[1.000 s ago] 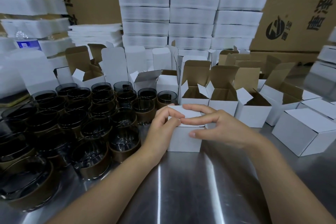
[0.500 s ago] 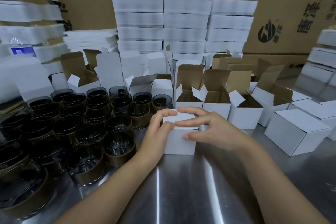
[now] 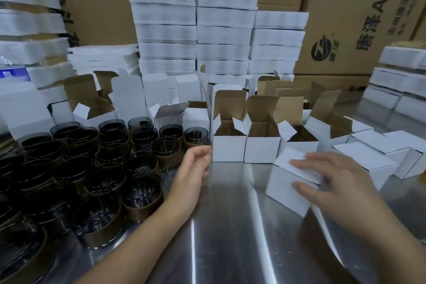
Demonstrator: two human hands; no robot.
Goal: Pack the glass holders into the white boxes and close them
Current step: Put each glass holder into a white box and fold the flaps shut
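Observation:
A closed white box (image 3: 283, 185) sits tilted on the steel table (image 3: 230, 226) at centre right. My right hand (image 3: 336, 182) grips it, fingers across its lid and thumb on its front face. My left hand (image 3: 193, 168) hovers loosely curled and holds nothing, just right of the dark glass holders (image 3: 138, 168) with brown bands that crowd the left of the table. The nearest holder (image 3: 196, 137) stands just above its fingers. Open white boxes (image 3: 228, 150) with raised flaps stand in a row behind both hands.
Several closed white boxes (image 3: 366, 161) lie at the right. Tall stacks of flat white box blanks (image 3: 221, 30) rise at the back and on both sides. Large brown cartons (image 3: 345, 18) form the rear wall. More open boxes (image 3: 92, 113) stand behind the holders.
My right hand has carried the closed box from the table's centre to the right. My left hand let go of it and drew back toward the glass holders.

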